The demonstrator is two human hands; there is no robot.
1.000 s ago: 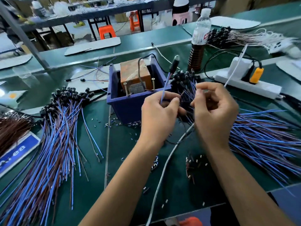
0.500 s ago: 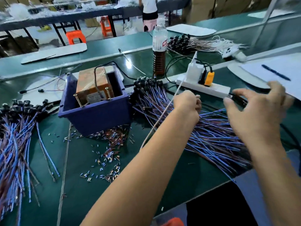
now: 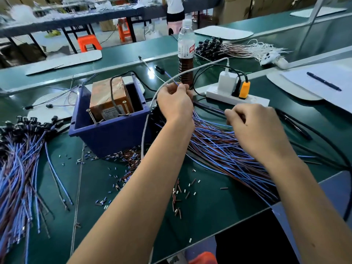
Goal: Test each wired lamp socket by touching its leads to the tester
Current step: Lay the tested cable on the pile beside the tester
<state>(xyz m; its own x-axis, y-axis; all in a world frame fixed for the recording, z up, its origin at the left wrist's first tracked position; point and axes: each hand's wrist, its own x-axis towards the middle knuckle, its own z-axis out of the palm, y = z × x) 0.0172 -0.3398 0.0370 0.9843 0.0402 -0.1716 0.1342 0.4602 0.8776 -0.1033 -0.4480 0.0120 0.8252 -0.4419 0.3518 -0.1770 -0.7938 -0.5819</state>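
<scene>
My left hand point(image 3: 175, 103) pinches the blue lead of one wired lamp socket point(image 3: 159, 69), whose black head sticks up behind the hand. The tester point(image 3: 108, 100), a brown taped block with two upright screws, sits in a blue bin point(image 3: 112, 138) just left of that hand. My right hand point(image 3: 255, 128) lies with curled fingers on the right pile of blue and brown socket leads point(image 3: 224, 151), pinching leads at its fingertips. A second pile of wired sockets point(image 3: 21, 161) lies at the far left. No lead touches the screws.
A white power strip point(image 3: 259, 101) with plugs and a drink bottle point(image 3: 186, 54) stand behind my hands. A grey cable point(image 3: 144, 134) arcs over the left wrist. Cut insulation bits point(image 3: 177, 197) litter the green mat. A pen point(image 3: 323, 81) on paper lies at the right.
My left hand has lifted one socket by its lead above the right pile. My right hand has come back from the far right and settled on the pile's leads.
</scene>
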